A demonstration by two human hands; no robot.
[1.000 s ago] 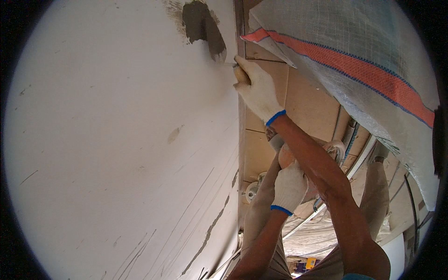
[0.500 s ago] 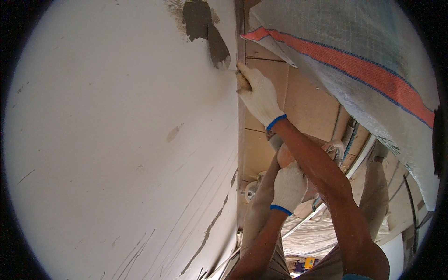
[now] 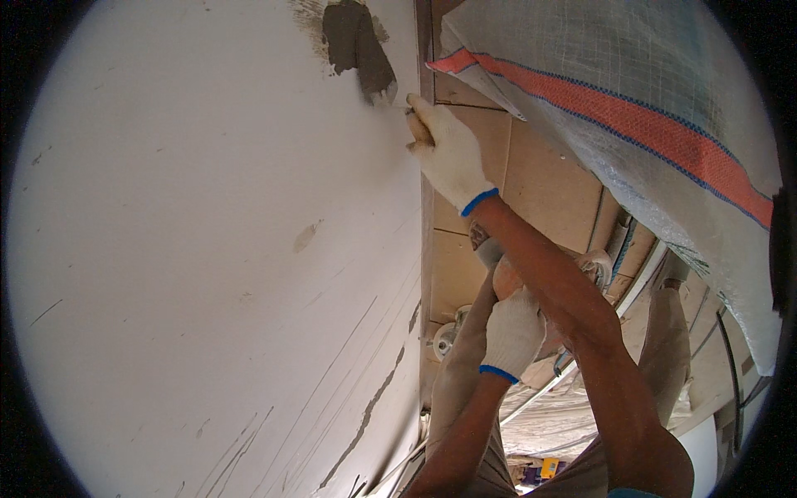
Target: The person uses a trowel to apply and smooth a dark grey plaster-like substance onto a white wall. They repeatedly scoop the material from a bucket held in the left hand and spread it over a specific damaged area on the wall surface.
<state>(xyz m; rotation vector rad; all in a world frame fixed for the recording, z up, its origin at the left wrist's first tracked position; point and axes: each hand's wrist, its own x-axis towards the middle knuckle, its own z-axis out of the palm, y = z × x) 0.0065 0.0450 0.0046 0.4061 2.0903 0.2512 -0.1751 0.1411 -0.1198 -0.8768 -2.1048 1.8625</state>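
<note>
My right hand (image 3: 451, 155), in a white knitted glove with a blue cuff, is closed around the handle of a putty knife (image 3: 419, 130). The knife's blade, only partly visible, rests against the white wall (image 3: 207, 249) at the lower end of a dark grey patch of wet filler (image 3: 359, 46). Lower down, my left hand (image 3: 512, 336), gloved the same way, grips a pinkish-orange rounded container (image 3: 506, 280). My right forearm covers much of that container, so its contents cannot be made out.
A woven sack sheet (image 3: 631, 108) with a red stripe hangs at the upper right. Tan floor tiles (image 3: 548, 183) meet the wall's foot. A small round metal fitting (image 3: 446, 339) lies beside my leg. A long crack (image 3: 365, 419) and thin scratches mark the wall; cables (image 3: 732, 365) run at the right.
My right hand has moved a little left and up with the putty knife. The filler's lower end has shifted left and up. My left hand has barely moved.
</note>
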